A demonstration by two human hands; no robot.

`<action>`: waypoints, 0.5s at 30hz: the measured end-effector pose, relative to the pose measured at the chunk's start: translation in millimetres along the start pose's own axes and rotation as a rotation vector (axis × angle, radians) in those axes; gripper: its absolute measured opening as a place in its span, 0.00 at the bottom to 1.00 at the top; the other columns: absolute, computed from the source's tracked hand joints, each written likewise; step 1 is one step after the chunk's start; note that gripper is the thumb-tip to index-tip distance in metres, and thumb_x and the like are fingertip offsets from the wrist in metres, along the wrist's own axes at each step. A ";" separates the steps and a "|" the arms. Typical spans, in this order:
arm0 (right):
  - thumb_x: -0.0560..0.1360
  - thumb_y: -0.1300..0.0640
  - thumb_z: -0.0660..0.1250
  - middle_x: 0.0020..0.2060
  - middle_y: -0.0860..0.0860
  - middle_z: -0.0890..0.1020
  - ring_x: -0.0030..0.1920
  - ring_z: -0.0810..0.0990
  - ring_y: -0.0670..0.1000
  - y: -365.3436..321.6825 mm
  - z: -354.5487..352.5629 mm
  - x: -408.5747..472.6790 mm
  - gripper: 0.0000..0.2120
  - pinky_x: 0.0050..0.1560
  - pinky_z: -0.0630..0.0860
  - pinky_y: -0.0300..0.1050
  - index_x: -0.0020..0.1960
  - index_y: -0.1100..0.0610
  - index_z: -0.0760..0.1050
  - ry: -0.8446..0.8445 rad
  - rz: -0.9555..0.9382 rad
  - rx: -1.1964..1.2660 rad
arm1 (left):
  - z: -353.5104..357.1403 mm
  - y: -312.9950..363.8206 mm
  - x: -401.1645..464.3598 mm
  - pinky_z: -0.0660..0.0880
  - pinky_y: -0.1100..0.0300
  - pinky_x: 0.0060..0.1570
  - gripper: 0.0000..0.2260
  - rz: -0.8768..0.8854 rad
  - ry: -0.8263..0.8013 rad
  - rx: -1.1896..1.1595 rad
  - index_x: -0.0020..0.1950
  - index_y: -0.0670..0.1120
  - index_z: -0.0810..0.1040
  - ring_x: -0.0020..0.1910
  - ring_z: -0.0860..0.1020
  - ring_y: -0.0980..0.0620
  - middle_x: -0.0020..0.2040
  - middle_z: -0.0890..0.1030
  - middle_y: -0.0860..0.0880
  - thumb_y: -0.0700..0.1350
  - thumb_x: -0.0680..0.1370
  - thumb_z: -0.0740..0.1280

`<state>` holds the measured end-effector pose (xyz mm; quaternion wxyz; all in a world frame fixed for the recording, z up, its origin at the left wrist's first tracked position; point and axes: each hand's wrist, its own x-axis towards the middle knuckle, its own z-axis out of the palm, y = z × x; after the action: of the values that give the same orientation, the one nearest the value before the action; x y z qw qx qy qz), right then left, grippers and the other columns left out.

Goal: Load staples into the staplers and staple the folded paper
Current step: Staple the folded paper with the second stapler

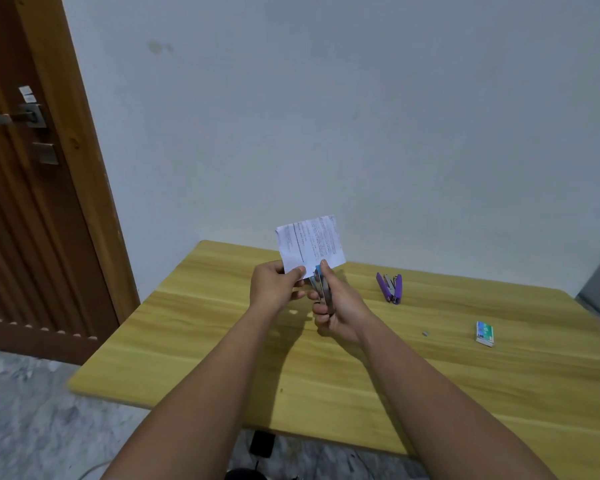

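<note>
My left hand pinches the lower left corner of a folded printed paper, held upright above the wooden table. My right hand grips a blue and silver stapler, whose jaws close on the paper's bottom edge next to my left thumb. A purple stapler lies hinged open on the table to the right. Further right sit a small green and white staple box and a tiny strip of staples.
The table stands against a pale wall. A brown wooden door with a metal handle is at the left. The marble-patterned floor shows below the table's left edge, with a dark object and cable under the table.
</note>
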<state>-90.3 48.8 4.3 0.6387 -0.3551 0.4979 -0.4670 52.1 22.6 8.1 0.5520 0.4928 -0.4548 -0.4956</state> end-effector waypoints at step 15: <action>0.79 0.43 0.73 0.32 0.47 0.76 0.28 0.65 0.45 2.3 1.0 5.0 0.16 0.32 0.61 0.39 0.55 0.55 0.82 0.084 -0.090 0.169 | 3.3 6.7 -4.0 0.84 0.54 0.40 0.07 -0.046 -0.120 0.032 0.58 0.41 0.82 0.42 0.85 0.49 0.51 0.86 0.44 0.38 0.80 0.70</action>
<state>-88.4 44.8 0.9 0.6232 -0.3021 0.4667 -0.5501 49.1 26.5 15.1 0.5041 0.4814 -0.4836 -0.5294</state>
